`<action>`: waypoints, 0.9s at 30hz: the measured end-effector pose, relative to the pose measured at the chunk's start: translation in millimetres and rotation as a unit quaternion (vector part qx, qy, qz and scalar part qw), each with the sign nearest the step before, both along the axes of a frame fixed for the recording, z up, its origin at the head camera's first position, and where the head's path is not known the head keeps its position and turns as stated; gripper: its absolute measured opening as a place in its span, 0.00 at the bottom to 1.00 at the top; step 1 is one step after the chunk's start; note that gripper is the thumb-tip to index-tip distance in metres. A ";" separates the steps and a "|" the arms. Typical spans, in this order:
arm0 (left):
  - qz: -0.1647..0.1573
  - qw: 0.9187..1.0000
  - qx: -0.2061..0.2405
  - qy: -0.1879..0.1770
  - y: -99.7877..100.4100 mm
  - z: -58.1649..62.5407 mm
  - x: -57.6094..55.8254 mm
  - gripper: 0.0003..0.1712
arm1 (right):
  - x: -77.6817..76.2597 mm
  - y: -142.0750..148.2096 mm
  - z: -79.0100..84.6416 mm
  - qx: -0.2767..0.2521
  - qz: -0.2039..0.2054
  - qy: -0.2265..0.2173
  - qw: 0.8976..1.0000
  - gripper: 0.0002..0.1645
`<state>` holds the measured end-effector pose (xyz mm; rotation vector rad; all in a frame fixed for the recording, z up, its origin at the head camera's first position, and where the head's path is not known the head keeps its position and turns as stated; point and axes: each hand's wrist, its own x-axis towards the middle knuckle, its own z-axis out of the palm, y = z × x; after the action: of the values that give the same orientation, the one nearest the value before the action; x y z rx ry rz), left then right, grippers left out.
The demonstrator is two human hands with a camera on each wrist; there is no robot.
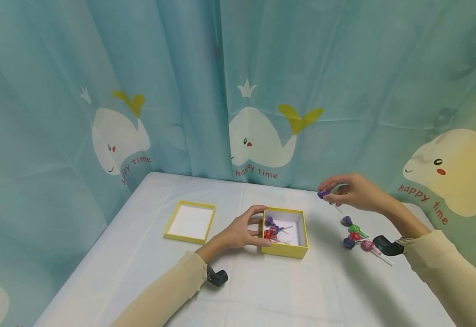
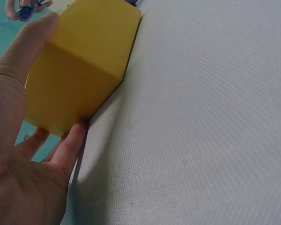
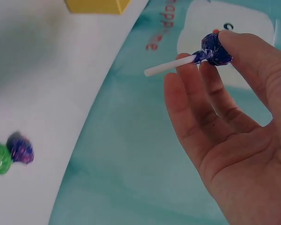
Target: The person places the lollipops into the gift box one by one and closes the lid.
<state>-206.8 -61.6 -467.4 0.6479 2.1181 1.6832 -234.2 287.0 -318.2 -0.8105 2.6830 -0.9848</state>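
Yellow, open-topped rectangular box (image 1: 284, 250) on the white-covered worktop (image 1: 270, 290), purple- and red-wrapped lollipops (image 1: 269, 221) inside; apparently mid-filling, the next move calling for a carry boxward. Left hand (image 1: 238, 232): spread grip clasping the box's left side. Beyond, right hand (image 1: 357, 191): grip pinching a purple-wrapped, white-sticked round lollipop (image 3: 213, 49), raised.

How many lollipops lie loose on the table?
5 visible, right of the box: purple one at back, green one behind red one, dark one left, pink one right; overlaps may hide more.
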 end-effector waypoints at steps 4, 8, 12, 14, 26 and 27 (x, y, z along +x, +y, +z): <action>-0.001 1.000 0.002 0.003 -0.8 -0.6 0.1 0.55 | 0.5 -16.8 1.3 0.008 0.013 -0.009 1.000 0.15; -0.002 1.000 0.002 0.010 -0.7 -2.3 -1.6 0.55 | -1.2 -31.5 0.0 0.012 0.028 -0.017 0.999 0.15; -0.002 1.000 -0.001 0.012 -0.7 -3.7 -2.9 0.55 | -4.1 -43.7 -3.9 0.008 0.048 -0.021 0.999 0.15; -0.002 1.000 -0.001 0.012 -0.7 -3.4 -2.9 0.55 | -5.2 -49.1 -5.8 0.006 0.058 -0.021 0.998 0.16; -0.001 1.000 0.007 0.005 0.3 -4.6 -3.7 0.55 | -10.7 -75.2 -22.5 -0.013 0.114 -0.023 0.993 0.13; -0.001 1.000 0.007 0.004 0.3 -4.7 -3.3 0.55 | -11.0 -77.0 -24.1 -0.013 0.117 -0.023 0.993 0.13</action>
<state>-210.1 -61.4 -472.1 0.6612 2.1125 1.6978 -245.3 209.9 -342.3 -1.0644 2.4706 -0.9701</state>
